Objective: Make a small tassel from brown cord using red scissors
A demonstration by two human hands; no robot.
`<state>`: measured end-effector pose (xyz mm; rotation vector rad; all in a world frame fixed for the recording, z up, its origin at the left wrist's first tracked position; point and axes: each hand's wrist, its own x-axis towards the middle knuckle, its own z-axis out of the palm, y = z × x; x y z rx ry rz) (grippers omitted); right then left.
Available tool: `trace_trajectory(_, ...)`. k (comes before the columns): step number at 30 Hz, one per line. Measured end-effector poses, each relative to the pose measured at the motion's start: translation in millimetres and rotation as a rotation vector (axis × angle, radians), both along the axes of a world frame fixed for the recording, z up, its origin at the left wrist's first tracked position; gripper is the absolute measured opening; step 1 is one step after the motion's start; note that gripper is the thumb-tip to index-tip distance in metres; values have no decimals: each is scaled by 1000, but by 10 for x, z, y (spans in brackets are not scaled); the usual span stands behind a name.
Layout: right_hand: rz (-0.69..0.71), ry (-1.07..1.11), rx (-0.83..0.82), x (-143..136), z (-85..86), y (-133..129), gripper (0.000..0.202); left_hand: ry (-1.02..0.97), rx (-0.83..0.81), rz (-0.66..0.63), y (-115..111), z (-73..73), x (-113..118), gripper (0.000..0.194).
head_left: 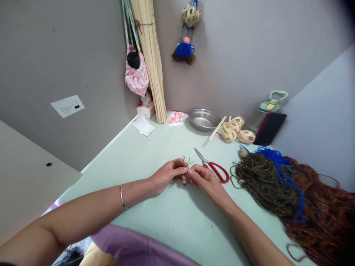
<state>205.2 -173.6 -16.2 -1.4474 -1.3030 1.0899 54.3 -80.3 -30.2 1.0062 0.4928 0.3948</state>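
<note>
My left hand (169,174) is closed on a small bundle of brown yarn (179,162), whose loose ends stick out above and below the fingers. Fingertips of my right hand (203,177) pinch at the same bundle, meeting the left thumb. Both hands are held over the pale green table, near its middle. Just beyond my right hand lie scissors (212,165) with red handles, their blades pointing away to the left. Part of the yarn is hidden behind my fingers.
Heaps of dark green and brown yarn (313,199) with blue cord (288,181) cover the right side. Along the back stand a metal bowl (204,120), woven strip balls (233,130), a bottle (256,118), a phone (269,128), pink beads (176,118) and long pale strips (151,59).
</note>
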Motion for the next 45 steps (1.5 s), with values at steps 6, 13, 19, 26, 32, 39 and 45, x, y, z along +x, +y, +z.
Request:
trace_trajectory(6, -165, 24, 16, 17, -7, 28, 30, 8, 9, -1, 2, -7, 6, 24)
trace_trajectory(13, -203, 100, -22, -22, -4, 39, 21, -8, 35, -51, -4, -38, -3, 21)
trace_trajectory(19, -144, 188, -40, -69, 23, 40, 16, -1, 19, -60, -12, -8, 0, 17)
trace_trajectory(26, -165, 106, -59, -37, -13, 31, 14, -15, -44, -52, 23, -19, 0, 10)
trace_trajectory(32, -150, 101, -80, -31, -41, 44, 10, -51, -90, 15, 42, -28, 2, 16)
trace_trajectory(39, -72, 155, -49, -58, -37, 47, 7, -182, -41, -9, 41, 15, -4, 23)
trace_trajectory(45, -225, 220, -14, -29, -10, 34, 15, -26, 84, 0, 29, -51, 2, 25)
